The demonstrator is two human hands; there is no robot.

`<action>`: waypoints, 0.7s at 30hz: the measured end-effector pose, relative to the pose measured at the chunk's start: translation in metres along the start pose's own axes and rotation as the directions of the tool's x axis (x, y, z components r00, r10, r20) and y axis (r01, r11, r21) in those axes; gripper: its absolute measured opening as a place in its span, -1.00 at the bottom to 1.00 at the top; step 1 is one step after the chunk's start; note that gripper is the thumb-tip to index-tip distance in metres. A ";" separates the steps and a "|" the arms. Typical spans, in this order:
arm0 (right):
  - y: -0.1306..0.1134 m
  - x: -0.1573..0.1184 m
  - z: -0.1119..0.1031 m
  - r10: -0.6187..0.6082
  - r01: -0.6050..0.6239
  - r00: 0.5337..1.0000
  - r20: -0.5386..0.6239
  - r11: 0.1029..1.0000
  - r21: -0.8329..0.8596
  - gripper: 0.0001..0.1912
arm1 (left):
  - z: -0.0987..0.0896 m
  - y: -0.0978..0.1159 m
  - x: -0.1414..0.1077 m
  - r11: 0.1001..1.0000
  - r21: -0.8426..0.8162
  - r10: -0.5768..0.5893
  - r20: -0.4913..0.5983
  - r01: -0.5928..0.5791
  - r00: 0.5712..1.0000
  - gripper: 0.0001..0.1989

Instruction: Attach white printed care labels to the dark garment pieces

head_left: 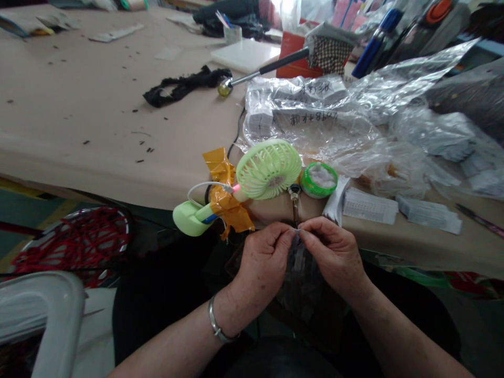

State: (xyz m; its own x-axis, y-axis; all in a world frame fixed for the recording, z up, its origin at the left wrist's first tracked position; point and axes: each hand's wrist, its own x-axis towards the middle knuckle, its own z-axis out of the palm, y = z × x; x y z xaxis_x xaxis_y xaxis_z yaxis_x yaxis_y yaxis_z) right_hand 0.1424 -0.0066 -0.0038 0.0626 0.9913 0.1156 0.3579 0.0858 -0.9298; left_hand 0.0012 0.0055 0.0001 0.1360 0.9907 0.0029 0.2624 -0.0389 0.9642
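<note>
My left hand [265, 260], with a silver bangle at its wrist, is closed in a pinch at the table's front edge. Opposite it, my right hand [334, 254] pinches too, fingertips almost meeting the left ones. Between them is a tiny pale piece, too small to name. Just beyond the fingertips, a thin brownish metal rod [295, 205] with a dark knob at its far end reaches over the table edge. A green round tub [318, 180] of white fluffy stuff stands behind the rod. To the left, a light-green handheld fan [270, 169] is fixed with brown tape [230, 210].
Stacks of small printed paper labels [370, 206] lie right of my hands. Clear plastic bags [315, 110] with white bundles cover the table behind. Farther back are a black cloth strip [185, 86] and a dark-handled metal rod [268, 68]. A white chair [47, 304] stands lower left.
</note>
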 end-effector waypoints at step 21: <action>0.010 -0.020 -0.059 -0.476 0.356 0.878 -0.039 0.706 -0.613 -0.79 | 0.002 -0.024 -0.012 0.992 -0.067 -0.105 0.066 0.109 0.992 -0.79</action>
State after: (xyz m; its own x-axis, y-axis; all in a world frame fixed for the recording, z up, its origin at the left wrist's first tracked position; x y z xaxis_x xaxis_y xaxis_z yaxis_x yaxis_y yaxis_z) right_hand 0.1996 -0.0318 0.0050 -0.0794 0.8260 0.5581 0.8459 0.3521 -0.4007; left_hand -0.0050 -0.0062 -0.0234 0.1702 0.9786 -0.1156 0.2114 0.0783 0.9743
